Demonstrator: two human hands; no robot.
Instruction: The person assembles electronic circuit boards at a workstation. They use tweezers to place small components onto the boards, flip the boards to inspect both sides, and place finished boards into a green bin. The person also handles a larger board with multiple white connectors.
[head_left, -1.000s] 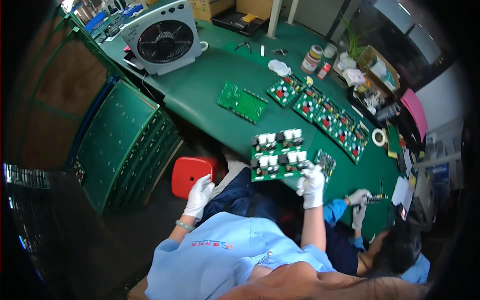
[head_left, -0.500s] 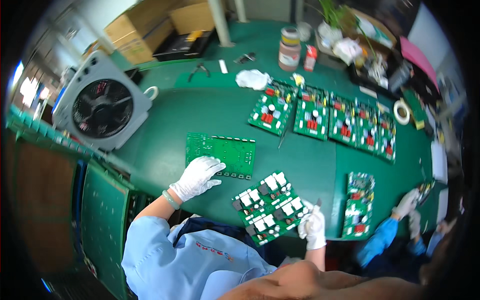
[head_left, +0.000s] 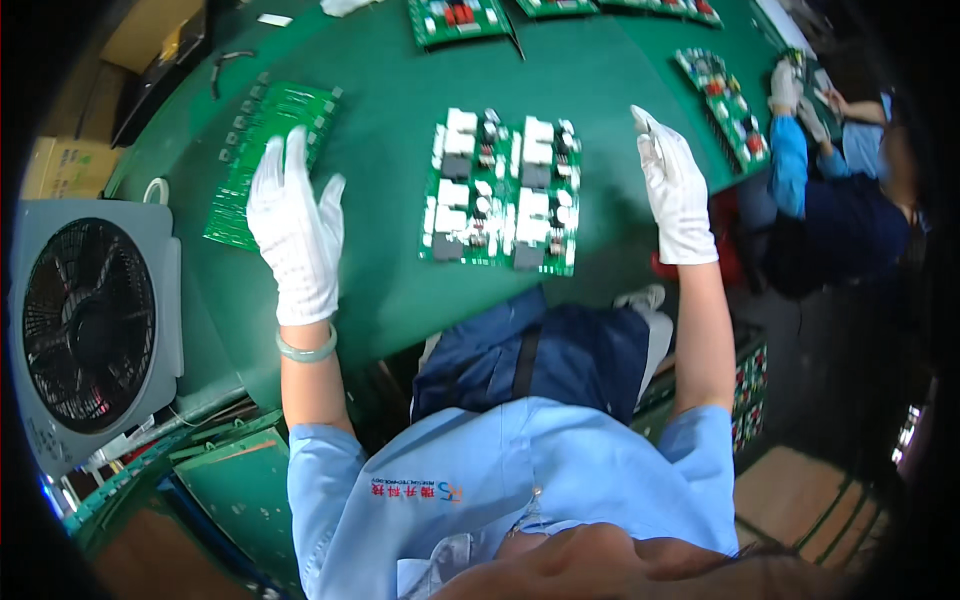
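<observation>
A green circuit board [head_left: 500,212] with white and black parts lies flat on the green table between my hands. To its left is a second green board [head_left: 240,180], turned with its bare side up. My left hand [head_left: 295,235], in a white glove with a pale green bangle at the wrist, has its fingers spread over that second board's near edge. Whether it touches the board I cannot tell. On the other side, apart from the populated board, my white-gloved right hand [head_left: 677,190] is raised with fingers stretched out. Nothing shows in either hand.
A grey fan [head_left: 90,320] stands at the left. Black pliers [head_left: 228,68] lie at the back left. More populated boards [head_left: 460,22] line the far edge, with another board [head_left: 722,108] at the right. Beyond it a co-worker's gloved hands [head_left: 788,88] are busy.
My right hand has let go of the populated board, which now lies squarer on the table. My left hand has spread its fingers. The whole view has swung toward my body.
</observation>
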